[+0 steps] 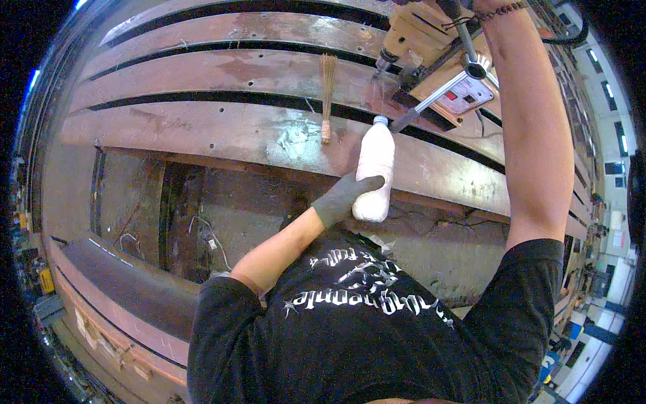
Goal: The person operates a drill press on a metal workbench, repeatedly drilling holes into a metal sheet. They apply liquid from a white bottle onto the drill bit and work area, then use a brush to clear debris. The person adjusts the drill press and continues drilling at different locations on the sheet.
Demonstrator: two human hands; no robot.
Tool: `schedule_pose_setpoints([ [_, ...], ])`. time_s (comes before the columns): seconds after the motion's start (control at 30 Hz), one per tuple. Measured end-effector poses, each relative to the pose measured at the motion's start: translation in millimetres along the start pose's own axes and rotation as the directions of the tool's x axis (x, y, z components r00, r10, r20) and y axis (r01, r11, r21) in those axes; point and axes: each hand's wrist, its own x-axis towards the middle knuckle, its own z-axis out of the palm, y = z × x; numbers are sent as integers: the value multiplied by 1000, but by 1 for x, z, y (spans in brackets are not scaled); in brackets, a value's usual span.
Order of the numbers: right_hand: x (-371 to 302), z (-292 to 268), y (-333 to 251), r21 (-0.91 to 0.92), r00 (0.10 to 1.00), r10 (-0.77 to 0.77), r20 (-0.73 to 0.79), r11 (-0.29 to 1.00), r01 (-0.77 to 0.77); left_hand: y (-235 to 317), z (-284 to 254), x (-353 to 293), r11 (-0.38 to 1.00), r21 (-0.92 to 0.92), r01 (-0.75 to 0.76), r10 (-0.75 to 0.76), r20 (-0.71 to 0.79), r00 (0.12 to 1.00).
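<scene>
Lying on the long rusty steel counter, left of the rest: a small straw brush. Left hand, in a grey glove, wrapped around a white plastic bottle, held upright just beside the counter's front edge. Farther right, a tan drill machine with metal handles. Right hand cut off at the top edge; grip impossible to tell.

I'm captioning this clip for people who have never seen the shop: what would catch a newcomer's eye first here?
First, the white plastic bottle at the picture's centre, gripped near its base by the gloved left hand and pointed up towards the drill. Next, the tan magnetic drill standing on the rusty steel beam, top right, where the bare right arm reaches its handle. A small straw brush lies on the beam, left of the bottle.
</scene>
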Motion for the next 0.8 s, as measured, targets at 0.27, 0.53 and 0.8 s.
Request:
schedule_pose_setpoints([
  [0.27,-2,-3,4,8,1000,5,24,1000,-5,-7,-2,4,999,-33,2,-4,-54,999],
  [0.53,-5,1,5,79,1000,-26,4,997,26,-2,1,-2,1000,20,-4,6,-57,998],
  [0.8,1,4,10,55,1000,-25,-8,998,26,-3,2,-3,1000,-23,5,-5,-12,1000],
])
